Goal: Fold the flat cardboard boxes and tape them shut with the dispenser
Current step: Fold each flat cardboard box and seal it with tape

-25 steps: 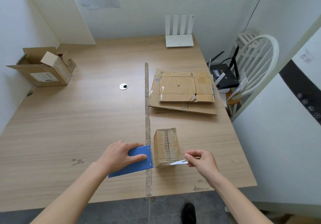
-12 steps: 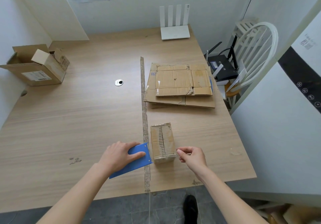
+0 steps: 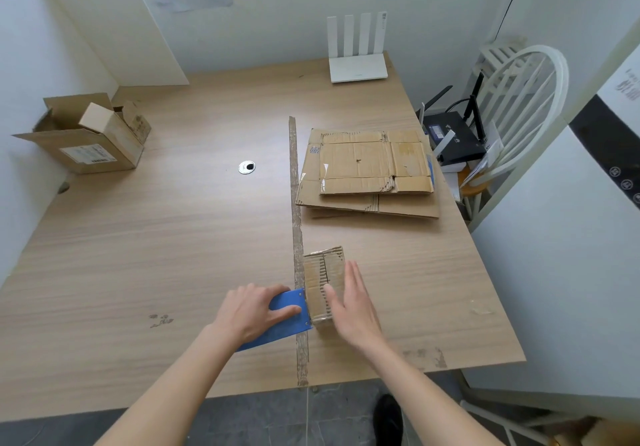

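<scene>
A small folded cardboard box stands near the table's front edge, just right of the table seam. My right hand lies flat on its top and right side with straight fingers. My left hand holds the blue tape dispenser, whose blade end touches the box's left side. A stack of flat cardboard boxes lies farther back on the right half of the table.
An open cardboard box sits at the far left by a white partition. A white router stands at the back edge. A round cable grommet is mid-table. A white chair with routers stands off the right edge.
My right hand let go of the tape end it pinched and moved onto the box, now flat on it. The left hand and dispenser stayed by the box.
</scene>
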`<act>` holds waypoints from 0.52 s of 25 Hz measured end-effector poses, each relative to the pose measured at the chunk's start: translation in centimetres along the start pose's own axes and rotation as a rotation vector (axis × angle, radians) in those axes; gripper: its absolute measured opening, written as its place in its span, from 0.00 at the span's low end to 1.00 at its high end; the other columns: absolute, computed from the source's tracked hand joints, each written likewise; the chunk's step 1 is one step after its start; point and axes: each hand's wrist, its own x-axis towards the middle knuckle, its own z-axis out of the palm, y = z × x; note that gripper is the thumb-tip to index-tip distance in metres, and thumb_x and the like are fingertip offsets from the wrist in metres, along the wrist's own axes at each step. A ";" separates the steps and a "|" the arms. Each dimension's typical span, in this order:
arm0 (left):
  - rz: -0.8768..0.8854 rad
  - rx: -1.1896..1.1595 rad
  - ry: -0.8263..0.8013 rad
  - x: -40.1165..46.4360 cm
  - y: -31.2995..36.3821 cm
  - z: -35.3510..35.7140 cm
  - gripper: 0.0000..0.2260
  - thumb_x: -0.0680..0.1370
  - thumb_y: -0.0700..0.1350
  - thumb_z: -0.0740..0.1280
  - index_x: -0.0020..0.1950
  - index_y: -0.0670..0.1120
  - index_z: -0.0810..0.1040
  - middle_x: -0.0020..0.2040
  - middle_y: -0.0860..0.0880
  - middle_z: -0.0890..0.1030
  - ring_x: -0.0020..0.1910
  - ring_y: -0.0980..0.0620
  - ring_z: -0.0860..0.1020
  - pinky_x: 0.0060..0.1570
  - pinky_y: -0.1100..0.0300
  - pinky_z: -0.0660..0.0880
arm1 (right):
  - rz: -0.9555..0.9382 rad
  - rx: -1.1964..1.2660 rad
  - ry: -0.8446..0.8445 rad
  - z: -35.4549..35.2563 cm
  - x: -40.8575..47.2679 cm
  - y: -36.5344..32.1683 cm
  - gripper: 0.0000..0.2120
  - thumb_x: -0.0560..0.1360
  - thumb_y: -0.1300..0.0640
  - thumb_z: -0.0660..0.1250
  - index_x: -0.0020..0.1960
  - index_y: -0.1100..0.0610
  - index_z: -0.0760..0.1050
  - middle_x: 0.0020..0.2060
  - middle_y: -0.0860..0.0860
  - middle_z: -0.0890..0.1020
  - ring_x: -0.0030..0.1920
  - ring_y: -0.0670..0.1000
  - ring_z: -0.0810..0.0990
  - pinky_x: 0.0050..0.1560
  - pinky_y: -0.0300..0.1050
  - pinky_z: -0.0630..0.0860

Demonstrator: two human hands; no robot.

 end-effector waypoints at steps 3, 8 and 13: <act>-0.007 -0.043 0.008 -0.7 0.0 0.2 0.24 0.76 0.72 0.57 0.69 0.65 0.73 0.51 0.55 0.84 0.43 0.50 0.79 0.39 0.56 0.73 | -0.018 -0.283 -0.141 2.2 -0.3 0.8 0.44 0.82 0.35 0.52 0.80 0.53 0.26 0.79 0.51 0.28 0.82 0.53 0.40 0.81 0.51 0.45; -0.022 -0.279 -0.074 -2.8 -2.7 0.0 0.24 0.74 0.73 0.60 0.69 0.69 0.71 0.49 0.62 0.82 0.44 0.57 0.79 0.44 0.58 0.76 | 0.002 -0.353 -0.172 2.2 0.3 0.9 0.44 0.82 0.35 0.52 0.79 0.53 0.24 0.78 0.52 0.27 0.82 0.56 0.42 0.81 0.53 0.46; -0.024 -0.307 -0.074 -2.9 -3.1 -0.5 0.23 0.75 0.72 0.61 0.68 0.70 0.71 0.49 0.62 0.82 0.44 0.57 0.79 0.45 0.58 0.77 | 0.001 -0.352 -0.190 2.3 0.6 0.9 0.45 0.82 0.36 0.53 0.79 0.53 0.24 0.79 0.51 0.28 0.82 0.55 0.42 0.81 0.52 0.46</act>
